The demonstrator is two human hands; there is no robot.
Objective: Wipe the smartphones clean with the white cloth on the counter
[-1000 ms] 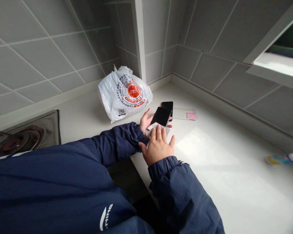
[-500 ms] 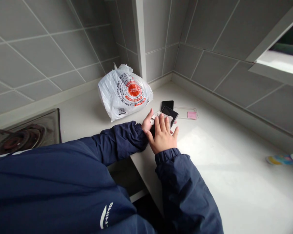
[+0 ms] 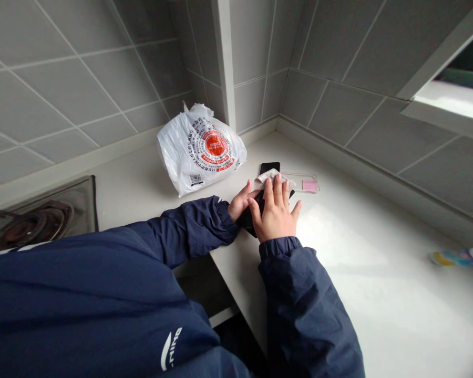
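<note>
Left hand: the left hand [image 3: 238, 206] is seen at the center of the frame, with the thumb raised; the held phone [image 3: 247, 219] is supported in it, and its fingers are mostly hidden.
Right hand: the right hand [image 3: 278, 218] is laid palm down across the phone, right of the left hand; its fingers are straight and moderately spread, with the tips pressed on a white wipe [image 3: 261, 179].
Held phone: mostly covered by the right hand and wipe; dark portions are exposed at center.
Second phone: the second phone [image 3: 269, 167] is placed just above the wipe, its lower part hidden.
Clear case: the clear case [image 3: 297, 175], marked by a pink patch [image 3: 309, 186], is laid right of the second phone.
Plastic bag: the white printed plastic bag [image 3: 203, 149] is set in the upper center.
Stove: part of the stove [image 3: 84, 202] is shown at left.
Bottle: a blurred bottle [image 3: 457, 257] is seen at far right.
Surface: a white countertop [image 3: 362, 252].
</note>
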